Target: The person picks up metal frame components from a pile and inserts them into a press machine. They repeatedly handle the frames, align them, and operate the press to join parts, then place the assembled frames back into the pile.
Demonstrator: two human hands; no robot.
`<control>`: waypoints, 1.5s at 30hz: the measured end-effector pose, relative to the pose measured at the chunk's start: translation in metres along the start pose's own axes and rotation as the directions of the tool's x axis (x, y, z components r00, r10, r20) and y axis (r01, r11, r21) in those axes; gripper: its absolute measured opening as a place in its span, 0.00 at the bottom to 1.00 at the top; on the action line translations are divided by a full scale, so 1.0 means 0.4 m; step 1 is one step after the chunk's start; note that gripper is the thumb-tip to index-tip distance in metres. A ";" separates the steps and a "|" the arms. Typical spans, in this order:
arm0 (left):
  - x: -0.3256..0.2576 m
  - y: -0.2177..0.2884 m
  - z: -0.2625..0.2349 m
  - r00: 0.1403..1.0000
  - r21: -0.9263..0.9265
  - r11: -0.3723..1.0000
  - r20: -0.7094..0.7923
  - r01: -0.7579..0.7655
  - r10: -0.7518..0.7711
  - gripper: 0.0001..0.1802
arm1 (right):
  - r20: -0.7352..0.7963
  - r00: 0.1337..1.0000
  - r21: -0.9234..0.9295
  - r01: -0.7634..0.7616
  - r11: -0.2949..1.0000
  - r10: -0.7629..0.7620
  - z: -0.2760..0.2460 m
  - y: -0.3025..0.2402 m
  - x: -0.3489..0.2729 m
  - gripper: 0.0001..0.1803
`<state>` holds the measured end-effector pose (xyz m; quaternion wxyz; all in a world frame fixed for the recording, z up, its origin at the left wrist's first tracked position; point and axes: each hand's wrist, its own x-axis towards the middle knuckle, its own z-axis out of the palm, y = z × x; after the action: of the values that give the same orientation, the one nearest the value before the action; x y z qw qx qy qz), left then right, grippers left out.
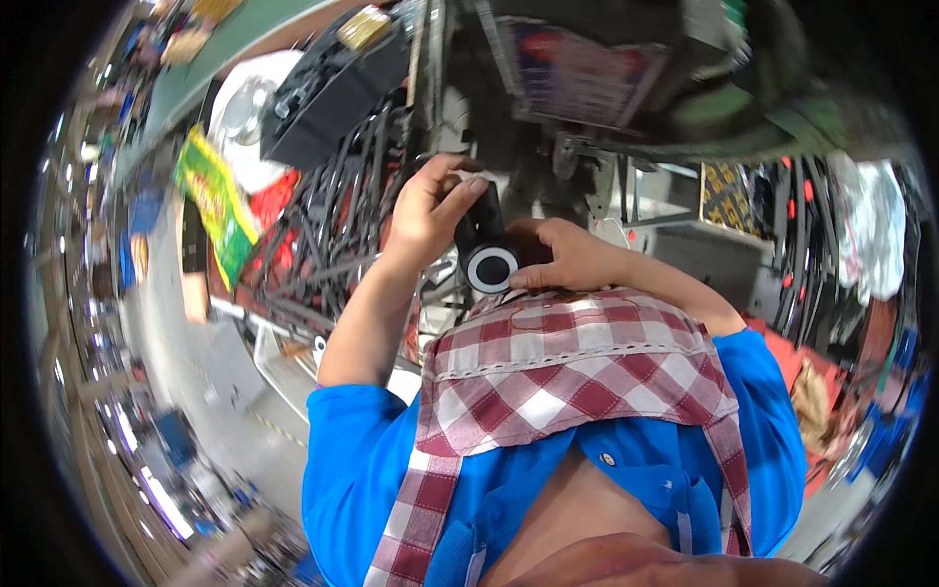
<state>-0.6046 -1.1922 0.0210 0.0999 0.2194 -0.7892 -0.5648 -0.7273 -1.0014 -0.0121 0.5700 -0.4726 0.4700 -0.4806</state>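
Note:
My left hand (430, 210) grips the upper part of a black device (484, 230) that has a round white ring with a dark centre (491, 266) at its near end. My right hand (558, 256) holds the same device from the right, fingertips touching the white ring. Both hands are raised in front of a dark grey machine (548, 147). A red-and-white checked apron (558, 372) over a blue shirt fills the lower middle of the view and hides what lies under the hands.
A heap of black straps or cables (337, 210) lies left of the hands. A green and yellow bag (217, 205) and a white bin (245, 108) sit further left. More black strips hang at the right (812, 235). Grey floor (196, 372) stretches at lower left.

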 end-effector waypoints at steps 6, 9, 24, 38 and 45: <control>-0.112 -0.072 0.041 0.933 -0.118 0.990 -0.340 0.077 -0.114 0.15 | -0.131 0.982 0.276 -0.093 0.957 0.133 0.101 0.037 0.074 0.27; -0.144 -0.094 0.035 0.859 -0.263 0.964 -0.502 -0.039 -0.102 0.13 | -0.207 0.972 0.319 -0.037 0.947 0.108 0.133 0.065 0.101 0.25; -0.163 -0.141 -0.008 0.909 0.005 1.000 -0.416 0.010 -0.007 0.08 | -0.034 0.977 0.017 -0.208 0.978 0.209 0.107 0.070 0.173 0.32; -0.036 -0.147 0.075 0.957 -0.512 0.809 -0.130 -0.289 0.260 0.14 | -0.576 0.806 0.456 0.180 0.872 0.135 0.086 0.073 0.031 0.23; 0.023 -0.007 0.079 0.669 -0.460 0.886 0.676 0.053 0.310 0.51 | -0.481 0.858 0.231 -0.075 0.970 0.181 0.101 0.053 -0.021 0.29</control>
<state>-0.6249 -1.1706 0.0069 -0.1369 -0.1120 -0.6260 -0.7595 -0.6859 -0.9877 -0.0281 0.5056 -0.2391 0.5794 -0.5928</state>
